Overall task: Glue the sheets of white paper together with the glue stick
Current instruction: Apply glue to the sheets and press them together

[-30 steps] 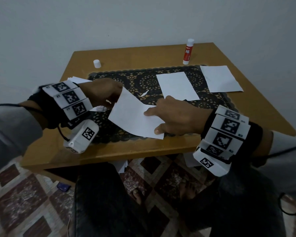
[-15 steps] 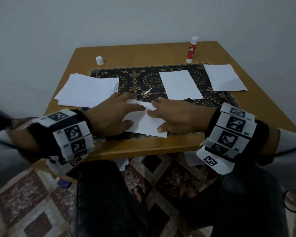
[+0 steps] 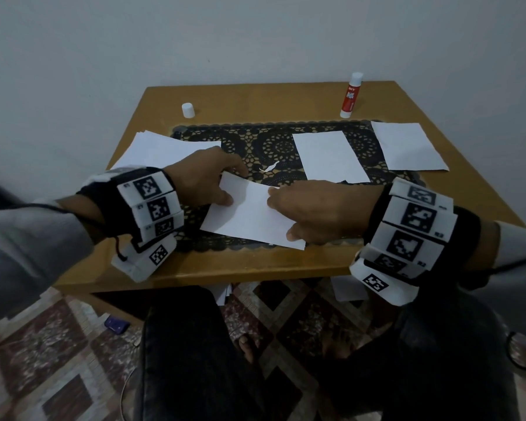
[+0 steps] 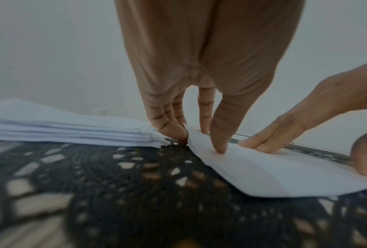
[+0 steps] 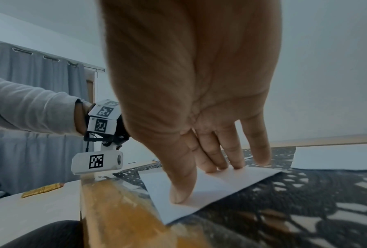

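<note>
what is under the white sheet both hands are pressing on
The black lace mat lies on the wooden table beneath the sheet. The left wrist view hints at a second layer; what else it covers is hidden.

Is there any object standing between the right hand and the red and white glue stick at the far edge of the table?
Only flat paper. The right hand presses the near white sheet; another white sheet lies on the black lace mat towards the red and white glue stick. Nothing upright is in the way.
</note>
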Demonstrator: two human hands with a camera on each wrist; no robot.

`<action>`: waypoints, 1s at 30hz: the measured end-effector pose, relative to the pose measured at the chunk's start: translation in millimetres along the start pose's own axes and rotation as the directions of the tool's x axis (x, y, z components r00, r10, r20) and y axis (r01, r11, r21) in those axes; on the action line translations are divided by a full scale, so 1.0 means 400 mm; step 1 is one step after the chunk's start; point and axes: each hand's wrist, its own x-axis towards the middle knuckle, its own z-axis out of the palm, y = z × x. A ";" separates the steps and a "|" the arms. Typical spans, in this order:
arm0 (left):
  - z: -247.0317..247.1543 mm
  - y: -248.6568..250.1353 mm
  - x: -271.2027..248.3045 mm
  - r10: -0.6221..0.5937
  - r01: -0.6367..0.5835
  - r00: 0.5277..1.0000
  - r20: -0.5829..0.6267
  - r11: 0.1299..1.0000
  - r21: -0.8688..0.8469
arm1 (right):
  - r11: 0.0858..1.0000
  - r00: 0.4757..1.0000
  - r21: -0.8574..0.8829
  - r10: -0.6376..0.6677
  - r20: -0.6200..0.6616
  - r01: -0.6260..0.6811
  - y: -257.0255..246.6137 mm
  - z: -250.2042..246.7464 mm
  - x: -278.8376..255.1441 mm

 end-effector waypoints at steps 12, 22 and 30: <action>-0.019 -0.006 0.024 -0.062 0.060 0.997 -0.041 0.997 -0.057 | 0.998 1.000 0.070 0.008 0.000 -0.008 0.000 0.004 -0.007; -0.011 -0.025 0.034 -0.058 0.057 0.998 0.008 0.996 0.063 | 0.995 0.995 -0.025 -0.099 -0.004 0.099 -0.060 -0.032 0.029; 0.003 -0.017 0.048 -0.019 0.016 0.999 0.030 0.993 0.115 | 0.989 0.988 -0.045 -0.139 0.074 0.142 -0.033 -0.045 0.048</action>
